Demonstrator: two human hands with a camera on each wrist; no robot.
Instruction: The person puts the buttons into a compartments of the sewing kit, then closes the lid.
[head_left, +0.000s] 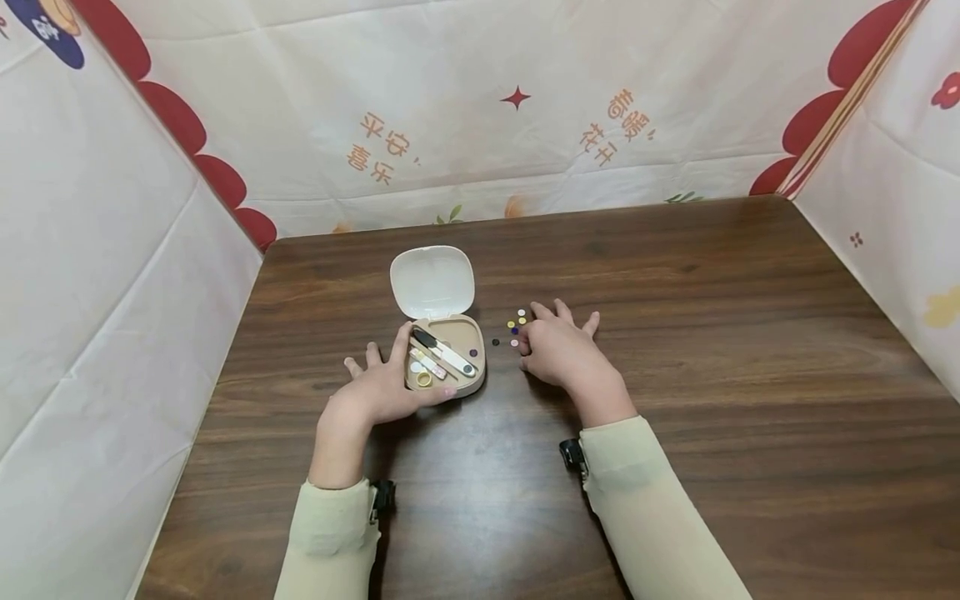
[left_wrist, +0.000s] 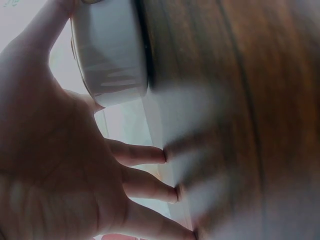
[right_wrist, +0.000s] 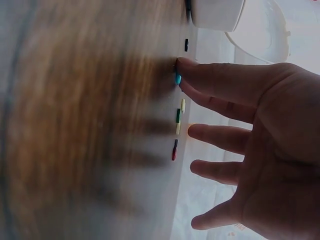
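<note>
A beige case (head_left: 470, 385) with several sewing items lies open on the table, its white lid (head_left: 432, 282) tipped back. My left hand (head_left: 378, 392) holds the case at its near left corner, index finger along the left side and thumb along the front; its other fingers spread out, their tips at the tabletop. Low over the table, my right hand (head_left: 564, 346) has thumb and index finger around a small blue button (right_wrist: 178, 79), the other fingers spread. Several small buttons lie beside it, among them a black one (head_left: 496, 342) and a white one (head_left: 521, 312).
Inside the case are a black-and-white snipping tool (head_left: 450, 354), a gold ring (head_left: 424, 379), a flowered strip (head_left: 427, 363) and a dark button (head_left: 473, 352). The brown wooden table (head_left: 712, 350) is bordered by printed white cloth (head_left: 480, 100) at the back and sides.
</note>
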